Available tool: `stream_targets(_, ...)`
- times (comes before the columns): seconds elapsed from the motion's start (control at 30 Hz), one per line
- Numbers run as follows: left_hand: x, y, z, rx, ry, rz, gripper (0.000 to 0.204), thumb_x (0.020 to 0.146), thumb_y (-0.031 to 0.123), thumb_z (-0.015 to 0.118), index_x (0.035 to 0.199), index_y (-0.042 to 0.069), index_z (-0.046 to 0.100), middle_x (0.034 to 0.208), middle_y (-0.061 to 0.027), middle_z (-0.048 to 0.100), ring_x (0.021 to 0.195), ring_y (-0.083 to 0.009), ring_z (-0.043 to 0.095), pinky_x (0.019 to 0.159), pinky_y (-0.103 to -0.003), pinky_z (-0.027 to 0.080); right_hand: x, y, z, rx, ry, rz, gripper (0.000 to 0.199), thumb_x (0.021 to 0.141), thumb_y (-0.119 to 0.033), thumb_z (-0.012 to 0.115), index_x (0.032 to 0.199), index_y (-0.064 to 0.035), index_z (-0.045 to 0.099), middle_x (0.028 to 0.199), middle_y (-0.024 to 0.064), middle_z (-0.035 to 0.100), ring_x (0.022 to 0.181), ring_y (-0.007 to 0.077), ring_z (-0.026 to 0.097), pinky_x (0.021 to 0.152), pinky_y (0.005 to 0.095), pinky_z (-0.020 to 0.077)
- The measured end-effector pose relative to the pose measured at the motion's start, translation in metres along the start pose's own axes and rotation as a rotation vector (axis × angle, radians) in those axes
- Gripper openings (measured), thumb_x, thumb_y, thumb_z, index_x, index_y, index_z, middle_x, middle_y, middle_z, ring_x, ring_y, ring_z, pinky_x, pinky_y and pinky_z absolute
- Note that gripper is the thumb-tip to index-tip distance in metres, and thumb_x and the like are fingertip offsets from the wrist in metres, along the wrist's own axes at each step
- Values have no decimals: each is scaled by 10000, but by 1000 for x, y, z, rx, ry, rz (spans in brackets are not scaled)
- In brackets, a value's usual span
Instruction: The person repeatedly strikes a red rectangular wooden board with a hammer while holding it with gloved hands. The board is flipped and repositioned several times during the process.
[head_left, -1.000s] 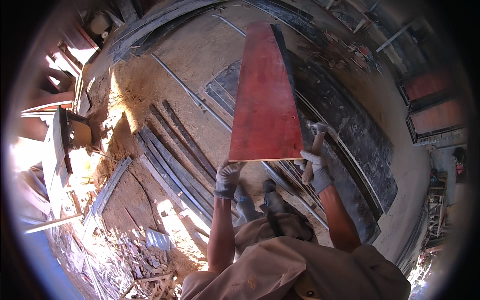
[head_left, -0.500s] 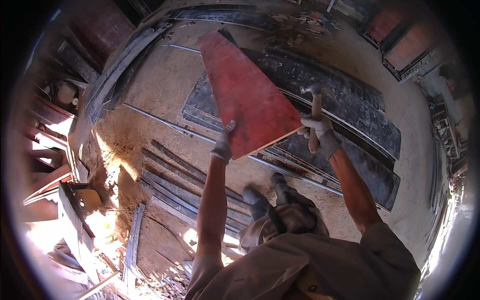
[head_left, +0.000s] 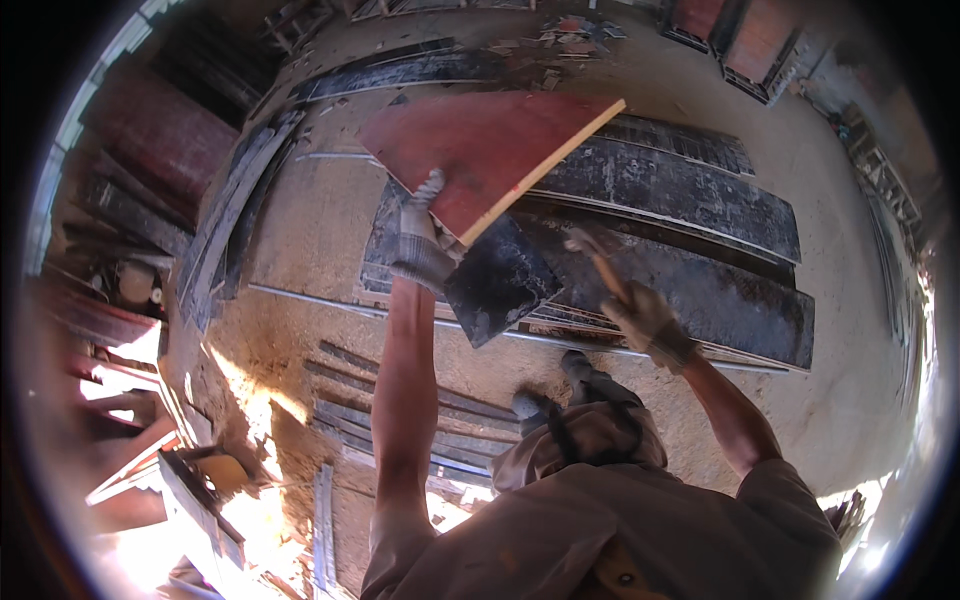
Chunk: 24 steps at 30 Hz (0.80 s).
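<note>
My left hand [head_left: 422,235], in a light knit glove, grips a red-faced wooden board [head_left: 490,150] by its near left edge. The board is lifted and tilted, with a pale raw edge facing right. Below its near corner shows a dark, squarish panel [head_left: 503,282]; I cannot tell whether the two are joined. In my gloved right hand [head_left: 648,322] is a hammer [head_left: 606,274], held by its wooden handle. Its head, blurred, points up and left, apart from the board and to the right of the dark panel.
Long dark panels [head_left: 690,195] lie stacked on the dusty ground beyond and to the right. A metal pipe [head_left: 640,350] runs across before my feet. Several dark strips [head_left: 400,420] lie near left, and leaning boards [head_left: 240,200] farther left. Scrap pieces [head_left: 570,40] litter the far ground.
The red board has turned and tilted, its raw edge swinging to the right. My right hand has come off the board's edge and moved down with the hammer. The squarish dark panel now shows beneath.
</note>
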<state>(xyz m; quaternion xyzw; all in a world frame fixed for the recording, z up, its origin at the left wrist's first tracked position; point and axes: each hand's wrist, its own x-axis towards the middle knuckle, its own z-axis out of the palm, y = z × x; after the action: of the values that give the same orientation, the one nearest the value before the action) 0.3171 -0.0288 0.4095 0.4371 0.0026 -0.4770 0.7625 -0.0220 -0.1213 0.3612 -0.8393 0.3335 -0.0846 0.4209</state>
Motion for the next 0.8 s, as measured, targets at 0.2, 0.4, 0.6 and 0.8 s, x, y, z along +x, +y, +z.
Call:
stream_targets(0.2,15,23,18,139,-50,-142,517,1011,554,608,721,129,560,469,6,414,335,-139,351,335,-289,217,65,-78,-5,-62,-191,3,440,996,-399,622,992,36,689,739,153,705,680,275,719,675,442,539)
stream_targets(0.4,18,20,21,306,-91,-137,679,1020,704,473,636,146,520,439,20,338,336,-126,288,362,-301,197,94,-112,-12,-137,-346,120,422,1013,-393,608,911,7,693,667,73,698,601,213,701,616,385,560)
stream_targets(0.6,15,21,23,521,11,-118,688,1013,739,450,652,161,542,429,20,365,320,-130,295,358,-301,197,89,-110,-15,-106,-441,130,420,1027,-383,610,894,5,696,695,90,712,639,195,717,632,374,568)
stream_targets(0.8,23,10,15,478,28,-108,686,991,763,468,664,167,562,420,22,363,309,-130,294,349,-298,184,64,-87,-17,-214,-195,-110,451,1001,-408,629,932,29,717,771,144,732,756,243,746,782,401,576)
